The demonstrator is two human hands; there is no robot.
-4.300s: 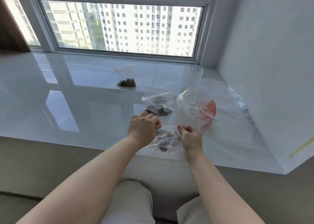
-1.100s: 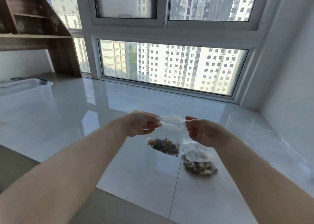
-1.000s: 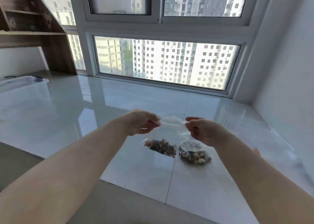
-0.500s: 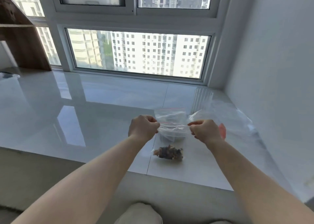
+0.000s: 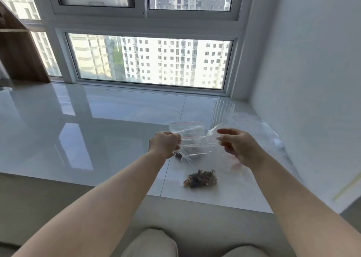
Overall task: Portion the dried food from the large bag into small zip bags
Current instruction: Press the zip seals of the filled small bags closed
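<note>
Your left hand [image 5: 164,144] pinches the zip bag [image 5: 195,149]; right hand [image 5: 237,147] fingers wide. One-corner hold: it may tip and spill.

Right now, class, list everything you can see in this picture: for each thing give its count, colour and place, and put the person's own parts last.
Small zip bag: one, clear with a red seal line, held up between both hands.
Filled zip bag: one, clear with brown dried food, lying on the ledge below the hands.
Large bag: one, clear, crumpled on the ledge by the right wall.
Ledge: one, glossy white, under the window.
Window: white frame, behind the ledge, tower blocks outside.
Wooden shelf: one, brown, far left.
Left hand: pinching the bag's left edge.
Right hand: fingers spread at the bag's right edge.
</note>
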